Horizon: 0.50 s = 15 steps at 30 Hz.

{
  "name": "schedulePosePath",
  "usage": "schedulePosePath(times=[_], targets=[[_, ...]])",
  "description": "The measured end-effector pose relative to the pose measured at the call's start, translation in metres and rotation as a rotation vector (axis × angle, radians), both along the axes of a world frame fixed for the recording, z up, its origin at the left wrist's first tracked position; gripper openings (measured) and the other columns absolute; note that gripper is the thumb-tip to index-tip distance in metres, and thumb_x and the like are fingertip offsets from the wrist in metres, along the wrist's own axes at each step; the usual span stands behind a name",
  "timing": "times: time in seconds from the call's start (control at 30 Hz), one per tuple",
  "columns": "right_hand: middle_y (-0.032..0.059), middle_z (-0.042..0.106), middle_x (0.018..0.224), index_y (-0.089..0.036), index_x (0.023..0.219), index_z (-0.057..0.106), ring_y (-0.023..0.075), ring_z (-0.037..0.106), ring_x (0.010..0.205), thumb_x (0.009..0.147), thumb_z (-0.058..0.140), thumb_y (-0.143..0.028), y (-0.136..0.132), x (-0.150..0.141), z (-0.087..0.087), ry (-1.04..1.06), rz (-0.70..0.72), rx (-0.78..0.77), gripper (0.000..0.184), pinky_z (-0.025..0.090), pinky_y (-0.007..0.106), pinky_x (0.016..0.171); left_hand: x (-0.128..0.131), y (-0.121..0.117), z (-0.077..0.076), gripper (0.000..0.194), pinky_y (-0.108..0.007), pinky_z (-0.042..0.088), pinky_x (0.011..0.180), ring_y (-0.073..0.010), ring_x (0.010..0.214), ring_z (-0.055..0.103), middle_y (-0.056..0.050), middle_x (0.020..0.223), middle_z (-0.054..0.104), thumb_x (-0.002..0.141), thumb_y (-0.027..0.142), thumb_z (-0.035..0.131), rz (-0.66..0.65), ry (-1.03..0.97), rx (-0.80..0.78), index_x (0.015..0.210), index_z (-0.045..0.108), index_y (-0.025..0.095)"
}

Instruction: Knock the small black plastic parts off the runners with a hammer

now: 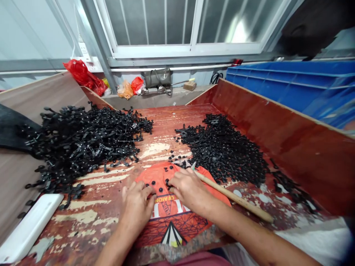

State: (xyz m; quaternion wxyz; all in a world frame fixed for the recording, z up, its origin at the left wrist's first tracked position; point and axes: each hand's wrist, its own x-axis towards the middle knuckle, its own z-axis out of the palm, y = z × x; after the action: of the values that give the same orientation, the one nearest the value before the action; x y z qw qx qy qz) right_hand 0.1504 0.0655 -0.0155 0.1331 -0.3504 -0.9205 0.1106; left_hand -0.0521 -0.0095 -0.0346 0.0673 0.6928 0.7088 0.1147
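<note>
My left hand (136, 207) rests on an orange printed cloth (172, 218), its fingers curled and pinched over small black plastic pieces (159, 186) lying there. Just to its right, my right hand (189, 189) also presses down on the cloth with bent fingers, touching a small black piece at its fingertips. What each hand actually grips is hidden under the fingers. A wooden stick (235, 199) lies beside my right hand, slanting toward the lower right.
A big heap of black plastic sprues (80, 140) fills the left of the worn red wooden tray (291, 147). A pile of small black parts (227, 151) lies right. A white flat object (30, 225) sits lower left; blue crates (299, 85) stand at the right.
</note>
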Motion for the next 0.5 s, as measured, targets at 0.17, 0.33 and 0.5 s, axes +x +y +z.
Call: schedulePosePath(times=[0.17, 0.33, 0.5], targets=[[0.0054, 0.063, 0.086, -0.018, 0.083, 0.068, 0.0224, 0.049, 0.087, 0.094, 0.057, -0.018, -0.016, 0.001, -0.018, 0.012, 0.04, 0.075, 0.015, 0.031, 0.038, 0.083, 0.005, -0.002, 0.007, 0.012, -0.041, 0.03, 0.08, -0.0257, 0.091, 0.058, -0.004, 0.088, 0.067, 0.086, 0.034, 0.064, -0.027, -0.013, 0.025, 0.09, 0.074, 0.029], [0.0019, 0.062, 0.083, -0.021, 0.083, 0.069, 0.0202, 0.049, 0.087, 0.091, 0.062, -0.017, -0.028, 0.02, -0.018, 0.065, 0.072, 0.046, 0.011, 0.031, 0.036, 0.086, 0.019, 0.01, 0.001, 0.015, -0.041, 0.03, 0.08, -0.0259, 0.09, 0.058, -0.005, 0.087, 0.067, 0.089, 0.03, 0.06, -0.055, 0.021, 0.058, 0.092, 0.074, 0.029], [0.004, 0.065, 0.085, -0.021, 0.087, 0.07, 0.0212, 0.05, 0.09, 0.094, 0.059, -0.019, -0.013, 0.027, -0.006, 0.129, -0.084, -0.007, 0.014, 0.031, 0.036, 0.085, 0.02, 0.005, 0.005, 0.011, -0.041, 0.029, 0.08, -0.0257, 0.089, 0.059, -0.004, 0.087, 0.067, 0.086, 0.03, 0.064, -0.115, -0.015, 0.005, 0.083, 0.075, 0.03]])
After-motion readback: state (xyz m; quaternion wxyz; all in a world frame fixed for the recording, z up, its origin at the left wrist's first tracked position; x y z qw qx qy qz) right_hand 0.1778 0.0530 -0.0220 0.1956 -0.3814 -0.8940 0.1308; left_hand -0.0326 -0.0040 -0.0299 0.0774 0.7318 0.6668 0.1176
